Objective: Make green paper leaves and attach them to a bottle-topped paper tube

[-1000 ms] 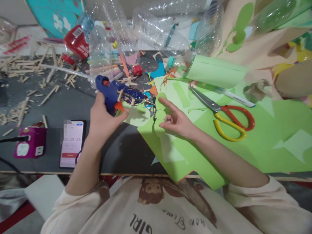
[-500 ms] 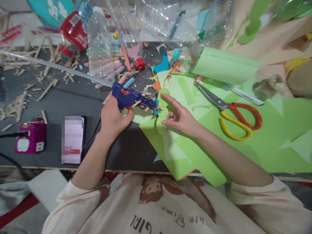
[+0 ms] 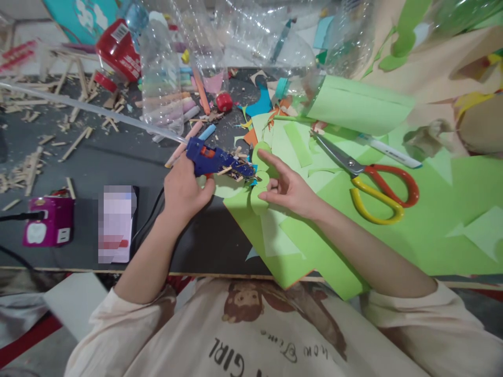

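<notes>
My left hand (image 3: 184, 186) is wrapped round the handle of a blue hot glue gun (image 3: 204, 158), with a long clear glue stick (image 3: 102, 112) poking out of its back. Bits of wood and debris cling to the gun's front, and its nozzle points at a green paper cutout (image 3: 260, 201) with rounded lobes. Whether the tip touches the paper I cannot tell. My right hand (image 3: 291, 191) holds that cutout at its right edge between thumb and fingers. Green paper sheets (image 3: 334, 246) lie beneath my right forearm.
Scissors (image 3: 357, 168) and a white pen (image 3: 393, 152) lie on the right. A bottle wrapped in green paper (image 3: 357, 104) rests behind them. Clear plastic bottles (image 3: 161, 78) crowd the back. At left are a phone (image 3: 118, 225), a purple power block (image 3: 49, 222) and wood scraps (image 3: 31, 173).
The glue gun and my left hand have shifted slightly to the right, toward the cutout. My right hand keeps nearly the same hold. The whole view has drifted a little.
</notes>
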The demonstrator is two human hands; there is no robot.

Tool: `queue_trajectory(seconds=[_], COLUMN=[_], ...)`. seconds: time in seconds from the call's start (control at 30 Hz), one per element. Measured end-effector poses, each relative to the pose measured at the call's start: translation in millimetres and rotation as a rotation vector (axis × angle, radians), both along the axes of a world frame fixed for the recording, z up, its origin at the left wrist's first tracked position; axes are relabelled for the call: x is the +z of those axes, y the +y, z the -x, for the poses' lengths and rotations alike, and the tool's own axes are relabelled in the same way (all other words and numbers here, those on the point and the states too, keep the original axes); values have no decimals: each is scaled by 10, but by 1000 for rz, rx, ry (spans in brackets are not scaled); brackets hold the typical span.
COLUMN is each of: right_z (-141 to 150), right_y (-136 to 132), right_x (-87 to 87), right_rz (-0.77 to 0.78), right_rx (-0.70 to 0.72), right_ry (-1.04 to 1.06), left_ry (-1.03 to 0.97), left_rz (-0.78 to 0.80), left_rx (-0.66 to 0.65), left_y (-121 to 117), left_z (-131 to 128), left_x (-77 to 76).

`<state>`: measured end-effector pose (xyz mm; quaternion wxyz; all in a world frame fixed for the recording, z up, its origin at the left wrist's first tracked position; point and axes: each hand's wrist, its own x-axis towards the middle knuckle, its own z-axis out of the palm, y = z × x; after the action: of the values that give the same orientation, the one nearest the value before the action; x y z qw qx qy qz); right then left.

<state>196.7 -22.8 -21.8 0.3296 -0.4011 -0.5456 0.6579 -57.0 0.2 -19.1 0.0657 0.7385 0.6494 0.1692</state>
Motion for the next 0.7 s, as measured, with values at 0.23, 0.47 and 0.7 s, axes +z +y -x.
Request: queue_trajectory(seconds=[0.23, 0.47, 0.7], right_z=[7, 0, -2], right_y=[3, 7, 0], right_x=[12, -2, -32], right_rz=[25, 4, -24], right_rx=[-3, 5, -71], right_ry=[8, -1, -51], left_ry=[24, 24, -24], left_rz=[-2, -48, -41], left_rx=[7, -20, 38], left_y=[2, -3, 3], left_z=[-12, -19, 20], left_x=[-2, 16, -16])
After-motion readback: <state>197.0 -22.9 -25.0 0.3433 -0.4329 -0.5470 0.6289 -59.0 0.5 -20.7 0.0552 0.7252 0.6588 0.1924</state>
